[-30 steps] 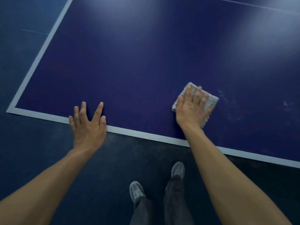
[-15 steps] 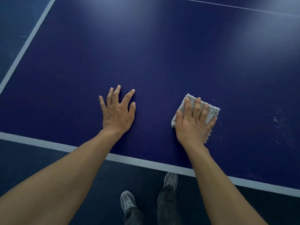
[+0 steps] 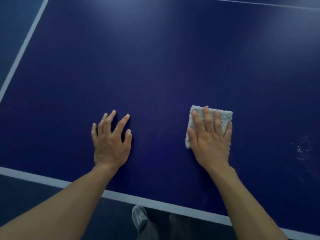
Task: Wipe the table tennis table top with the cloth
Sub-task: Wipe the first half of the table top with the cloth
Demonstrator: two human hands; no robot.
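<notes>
**While leaning over the blue top: cloth pinned under right hand**

While standing at the near edge, reaches both bare forearms out over the table tennis table top (image 3: pixel 155 58). Presses the right hand (image 3: pixel 211 144) palm-down on the folded pale cloth (image 3: pixel 224 116), with 4 straight fingers (image 3: pixel 207 118) slightly apart across it and the thumb along its left edge. Flattens it rather than gripping it. Leaves the cloth's far corners showing, well inside the white border line (image 3: pixel 155 203). Lays the left hand (image 3: pixel 110 142) on bare blue surface, well apart from the cloth, fingers straight and splayed, holding nothing. Shows whitish specks (image 3: pixel 301 149) to the right of the cloth, not touching it. Shows 1 grey shoe (image 3: pixel 138 215) on the dark floor (image 3: pixel 26 191) below the table's edge.
</notes>
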